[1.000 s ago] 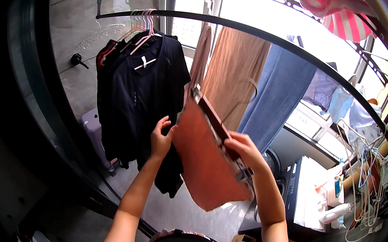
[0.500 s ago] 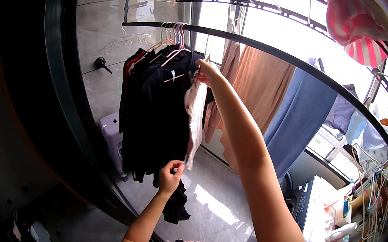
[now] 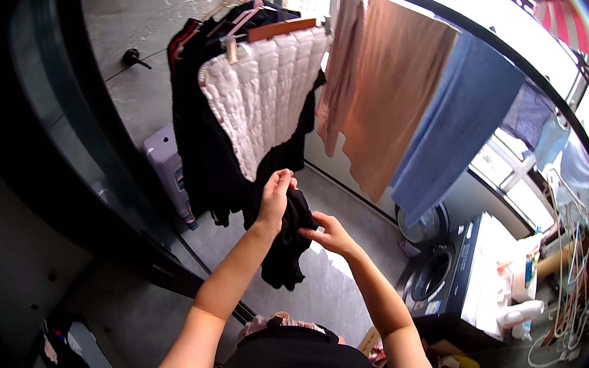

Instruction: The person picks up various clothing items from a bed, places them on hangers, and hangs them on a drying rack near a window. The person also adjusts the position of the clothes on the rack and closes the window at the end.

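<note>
My left hand (image 3: pixel 276 195) grips the top of a black garment (image 3: pixel 287 248) that hangs down in front of me. My right hand (image 3: pixel 329 233) holds the same black garment at its right side. Just above my hands a white quilted cloth (image 3: pixel 264 96) hangs on a wooden clip hanger (image 3: pixel 281 29) from the curved rail (image 3: pixel 424 12). Dark clothes (image 3: pixel 199 139) on several hangers hang behind and left of it.
Further right on the rail hang a pink cloth (image 3: pixel 340 68), a tan towel (image 3: pixel 388 94) and a blue towel (image 3: pixel 452 125). A washing machine (image 3: pixel 442 269) with bottles on top stands at lower right, beside a bunch of empty hangers (image 3: pixel 572 282). A pale stool (image 3: pixel 168 168) stands at left.
My right hand has come down from the rail, leaving the quilted cloth hanging. Both hands now hold the black garment, which was only in my left hand before.
</note>
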Available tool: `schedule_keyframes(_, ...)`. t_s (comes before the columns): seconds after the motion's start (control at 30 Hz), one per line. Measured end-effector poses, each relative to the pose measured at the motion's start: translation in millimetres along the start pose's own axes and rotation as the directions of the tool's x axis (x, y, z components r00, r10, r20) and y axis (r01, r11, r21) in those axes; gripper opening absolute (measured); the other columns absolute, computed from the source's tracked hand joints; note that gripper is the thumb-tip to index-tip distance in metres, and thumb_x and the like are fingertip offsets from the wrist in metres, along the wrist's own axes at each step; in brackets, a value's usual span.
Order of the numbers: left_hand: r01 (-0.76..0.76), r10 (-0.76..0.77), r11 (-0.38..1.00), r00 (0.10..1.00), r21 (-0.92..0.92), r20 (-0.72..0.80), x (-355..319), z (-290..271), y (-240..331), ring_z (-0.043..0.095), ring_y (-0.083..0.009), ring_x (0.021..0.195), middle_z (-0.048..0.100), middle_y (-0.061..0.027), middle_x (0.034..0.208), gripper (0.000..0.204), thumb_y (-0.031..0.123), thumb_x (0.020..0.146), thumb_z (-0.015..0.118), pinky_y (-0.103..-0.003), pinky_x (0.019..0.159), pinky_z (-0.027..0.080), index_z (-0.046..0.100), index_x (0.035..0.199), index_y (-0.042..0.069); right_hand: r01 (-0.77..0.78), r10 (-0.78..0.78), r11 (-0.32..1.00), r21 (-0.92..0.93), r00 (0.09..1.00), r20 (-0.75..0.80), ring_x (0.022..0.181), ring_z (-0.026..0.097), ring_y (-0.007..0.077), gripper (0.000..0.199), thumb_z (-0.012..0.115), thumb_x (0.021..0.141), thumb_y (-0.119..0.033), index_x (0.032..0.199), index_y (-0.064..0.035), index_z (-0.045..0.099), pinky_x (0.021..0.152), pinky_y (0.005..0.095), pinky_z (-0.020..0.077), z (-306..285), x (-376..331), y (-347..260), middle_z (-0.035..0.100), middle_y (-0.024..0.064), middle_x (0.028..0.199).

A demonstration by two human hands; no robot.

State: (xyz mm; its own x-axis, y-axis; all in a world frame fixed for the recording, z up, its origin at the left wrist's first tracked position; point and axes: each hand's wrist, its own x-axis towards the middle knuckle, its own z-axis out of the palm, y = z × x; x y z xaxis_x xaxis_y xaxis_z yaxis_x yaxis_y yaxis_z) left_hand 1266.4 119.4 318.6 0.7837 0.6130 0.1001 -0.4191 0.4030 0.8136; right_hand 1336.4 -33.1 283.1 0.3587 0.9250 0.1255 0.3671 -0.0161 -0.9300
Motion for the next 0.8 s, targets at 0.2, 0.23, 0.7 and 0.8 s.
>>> schedule_keyframes(0.2, -0.48, 0.102, 0.56, 0.849, 0.675, 0.519, -2.5, 15.4, -22.0, 0.052, -0.0161, 0.061, 0.055, -0.0049, 0.068, 0.032, 0.035, 0.081, 0.064, -0.027, 0.058, 0.042, 0.057, 0.084, 0.004, 0.155, 0.006, 0.954, 0.256, 0.845, -0.535, 0.07, 0.048, 0.0031, 0.011, 0.05, 0.086, -0.002, 0.093, 0.0025, 0.058, 0.066, 0.0181, 0.0403, -52.6, -75.4, 27.0, 0.055, -0.0045, 0.076)
schedule_keyframes(0.23, -0.579, 0.202, 0.369, 0.813, 0.727, 0.546, -5.0, 17.1, -30.3, 0.053, -0.0174, 0.065, 0.055, -0.0052, 0.071, 0.03, 0.033, 0.08, 0.066, -0.029, 0.06, 0.042, 0.058, 0.085, 0.005, 0.168, -0.022, 0.968, 0.186, 0.796, -0.605, 0.07, 0.047, 0.0029, 0.012, 0.05, 0.087, -0.002, 0.094, 0.0026, 0.058, 0.065, 0.0176, 0.0399, -55.3, -85.4, 11.4, 0.054, -0.0048, 0.076)
schedule_keyframes(0.7, -0.006, -0.111, 0.983, 0.78, 0.184, 0.615, -91.9, 147.4, -136.1, 0.04, -0.0021, 0.063, 0.043, 0.0057, 0.069, 0.011, 0.0, 0.083, 0.052, -0.017, 0.053, 0.033, 0.045, 0.079, 0.007, -0.363, -0.275, 0.778, -0.513, 0.538, -0.797, 0.073, 0.06, 0.0274, 0.035, 0.065, 0.067, -0.004, 0.101, -0.0098, 0.058, 0.062, 0.0347, 0.0482, -49.4, -217.0, -10.5, 0.058, 0.0084, 0.082)
schedule_keyframes(0.8, 0.029, -0.074, 0.996, 0.826, 0.088, 0.559, -96.5, 177.3, -134.8, 0.036, -0.0022, 0.064, 0.042, 0.0064, 0.07, 0.011, 0.001, 0.086, 0.048, -0.017, 0.054, 0.03, 0.046, 0.078, 0.008, -0.73, -0.176, 0.512, -0.452, 0.426, -0.888, 0.079, 0.06, 0.0281, 0.047, 0.064, 0.065, -0.005, 0.109, -0.0142, 0.053, 0.065, 0.0384, 0.0483, -20.7, -280.4, 69.2, 0.056, 0.0074, 0.085)
